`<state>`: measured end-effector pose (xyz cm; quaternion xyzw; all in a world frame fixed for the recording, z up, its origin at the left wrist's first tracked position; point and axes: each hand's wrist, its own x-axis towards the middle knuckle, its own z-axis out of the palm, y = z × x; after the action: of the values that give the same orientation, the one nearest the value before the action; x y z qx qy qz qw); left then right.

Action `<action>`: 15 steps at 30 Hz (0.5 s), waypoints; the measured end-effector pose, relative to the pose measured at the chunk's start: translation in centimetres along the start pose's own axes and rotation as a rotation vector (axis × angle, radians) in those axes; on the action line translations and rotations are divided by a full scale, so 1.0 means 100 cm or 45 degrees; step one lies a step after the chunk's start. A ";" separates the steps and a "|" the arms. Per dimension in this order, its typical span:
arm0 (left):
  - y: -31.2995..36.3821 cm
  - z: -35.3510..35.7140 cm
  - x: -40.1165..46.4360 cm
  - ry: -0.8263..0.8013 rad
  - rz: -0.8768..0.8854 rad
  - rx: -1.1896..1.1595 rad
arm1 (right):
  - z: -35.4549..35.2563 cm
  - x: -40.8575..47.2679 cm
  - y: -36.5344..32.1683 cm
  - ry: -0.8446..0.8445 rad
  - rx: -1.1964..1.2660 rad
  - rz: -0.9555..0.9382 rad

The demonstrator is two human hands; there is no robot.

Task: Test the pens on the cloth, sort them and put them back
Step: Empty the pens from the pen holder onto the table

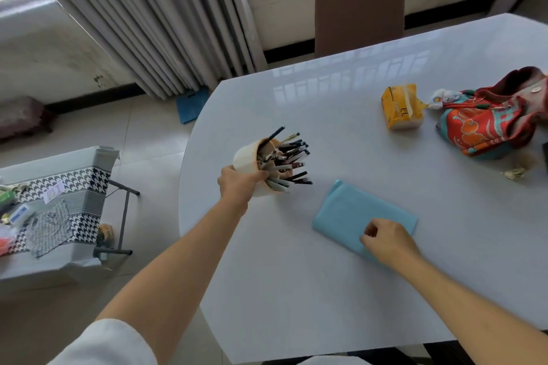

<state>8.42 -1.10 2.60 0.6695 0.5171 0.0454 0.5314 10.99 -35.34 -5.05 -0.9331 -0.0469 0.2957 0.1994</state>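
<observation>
White table (296, 290): left hand (237, 184) tilts pen cup (249, 158); cloth (350, 213) under right fingers (370, 231).

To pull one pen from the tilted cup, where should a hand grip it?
Pinch an exposed upper end of the pens, coming from the right, since the cup tips that way in the left hand and they fan out with gaps.

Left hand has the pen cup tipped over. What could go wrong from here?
The left hand holds the cream pen cup tilted, so the pens could spill fast, roll across the glossy white table and drop off its curved edge. The right hand pins only one corner of the folded blue cloth, which may slide.
</observation>
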 end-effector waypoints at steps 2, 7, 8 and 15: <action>0.004 0.007 -0.003 0.087 0.106 0.165 | -0.003 0.004 -0.001 0.096 -0.051 -0.077; 0.011 0.022 -0.010 0.186 0.243 0.524 | -0.001 0.010 0.005 0.057 -0.390 -0.327; 0.012 0.025 -0.011 0.191 0.262 0.565 | 0.001 0.010 0.008 -0.002 -0.457 -0.335; 0.013 0.038 -0.015 0.242 0.380 0.733 | 0.013 0.004 0.027 -0.068 -0.489 -0.386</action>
<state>10.95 -4.59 2.69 0.8533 0.4520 0.0370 0.2573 10.54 -37.27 -7.27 -0.9280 -0.2471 0.2727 0.0590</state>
